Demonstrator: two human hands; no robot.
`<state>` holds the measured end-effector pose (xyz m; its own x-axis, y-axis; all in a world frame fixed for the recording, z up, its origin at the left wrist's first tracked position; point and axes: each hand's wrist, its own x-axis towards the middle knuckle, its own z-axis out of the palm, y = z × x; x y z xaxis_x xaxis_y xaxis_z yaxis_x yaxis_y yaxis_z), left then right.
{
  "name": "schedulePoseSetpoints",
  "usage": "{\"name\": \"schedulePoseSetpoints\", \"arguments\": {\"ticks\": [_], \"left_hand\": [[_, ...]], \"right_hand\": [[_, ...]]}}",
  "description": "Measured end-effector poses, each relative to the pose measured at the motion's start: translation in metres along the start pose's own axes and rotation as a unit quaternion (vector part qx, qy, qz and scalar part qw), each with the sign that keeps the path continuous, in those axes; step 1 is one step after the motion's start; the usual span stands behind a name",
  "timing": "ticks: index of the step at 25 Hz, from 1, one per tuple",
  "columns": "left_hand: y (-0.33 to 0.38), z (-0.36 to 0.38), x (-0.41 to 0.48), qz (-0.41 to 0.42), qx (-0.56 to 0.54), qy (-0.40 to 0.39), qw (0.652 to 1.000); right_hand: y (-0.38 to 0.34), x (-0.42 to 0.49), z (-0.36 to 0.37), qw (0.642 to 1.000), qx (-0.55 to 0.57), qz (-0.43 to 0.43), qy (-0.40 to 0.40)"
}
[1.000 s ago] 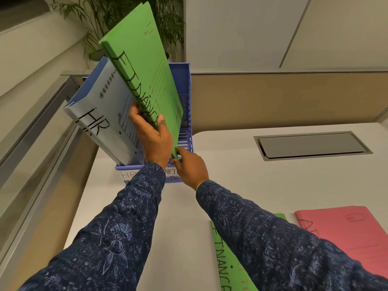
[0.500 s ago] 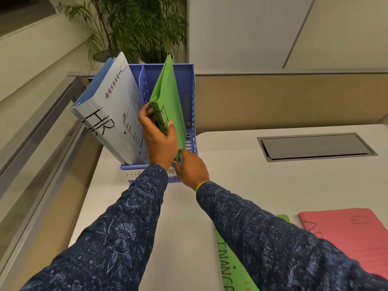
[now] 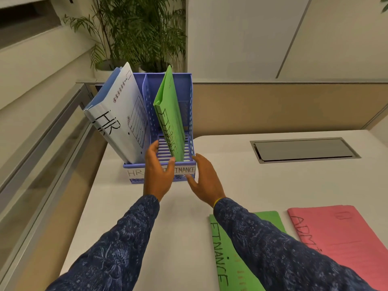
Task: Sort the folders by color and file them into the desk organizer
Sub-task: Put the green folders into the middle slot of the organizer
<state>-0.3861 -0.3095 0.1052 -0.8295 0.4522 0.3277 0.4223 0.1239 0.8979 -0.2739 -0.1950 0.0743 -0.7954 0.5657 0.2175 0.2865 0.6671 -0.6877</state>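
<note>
A blue desk organizer [image 3: 189,114] stands at the table's far left corner, labelled HR and FINANCE on its front. White-blue HR folders [image 3: 119,120] lean in its left slot. A green FINANCE folder [image 3: 170,114] stands upright in the right slot, free of both hands. My left hand [image 3: 158,175] hovers open just in front of the organizer, fingers relaxed. To its right, my right hand [image 3: 204,179] is open too, near the organizer's front right corner. Another green FINANCE folder [image 3: 231,255] and a pink ADMIN folder [image 3: 340,234] lie flat on the table near me, partly under my right sleeve.
The white table [image 3: 241,181] has a grey cable hatch [image 3: 304,149] set into it at the right. A beige partition runs behind it, with a potted plant [image 3: 138,32] beyond the organizer. A glass and metal rail borders the left side.
The green folder went down into the organizer's right slot. Both hands let go of it and drew back toward me, now open in front of the organizer.
</note>
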Motion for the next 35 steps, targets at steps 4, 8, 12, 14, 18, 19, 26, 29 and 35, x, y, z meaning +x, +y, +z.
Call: {"name": "schedulePoseSetpoints", "arguments": {"ticks": [4, 8, 12, 14, 18, 19, 26, 29, 35], "left_hand": [[-0.009, -0.003, -0.053, -0.048, 0.047, -0.050, 0.997], [-0.017, -0.002, -0.110, -0.065, 0.110, -0.111, 0.986], [-0.026, 0.002, -0.166, -0.083, 0.168, -0.194, 0.963], [-0.029, 0.006, -0.191, -0.083, 0.194, -0.228, 0.950], [-0.034, 0.018, -0.234, -0.087, 0.280, -0.325, 0.899], [-0.034, 0.022, -0.244, -0.092, 0.301, -0.351, 0.882], [-0.028, 0.035, -0.298, -0.066, 0.352, -0.388, 0.849], [-0.012, 0.045, -0.303, -0.122, 0.343, -0.373, 0.853], [0.030, 0.063, -0.306, -0.285, 0.107, -0.235, 0.923]], "right_hand": [[0.024, -0.065, -0.019, 0.998, -0.048, 0.029, -0.016], [0.051, -0.139, -0.034, 0.991, -0.089, 0.078, -0.056], [0.073, -0.206, -0.045, 0.980, -0.130, 0.137, -0.065], [0.084, -0.234, -0.051, 0.973, -0.135, 0.176, -0.056], [0.099, -0.284, -0.059, 0.959, -0.157, 0.234, -0.041], [0.101, -0.294, -0.062, 0.954, -0.161, 0.248, -0.038], [0.109, -0.339, -0.069, 0.932, -0.177, 0.308, -0.065], [0.110, -0.349, -0.069, 0.930, -0.195, 0.298, -0.086], [0.111, -0.350, -0.072, 0.933, -0.176, 0.303, -0.084]]}}
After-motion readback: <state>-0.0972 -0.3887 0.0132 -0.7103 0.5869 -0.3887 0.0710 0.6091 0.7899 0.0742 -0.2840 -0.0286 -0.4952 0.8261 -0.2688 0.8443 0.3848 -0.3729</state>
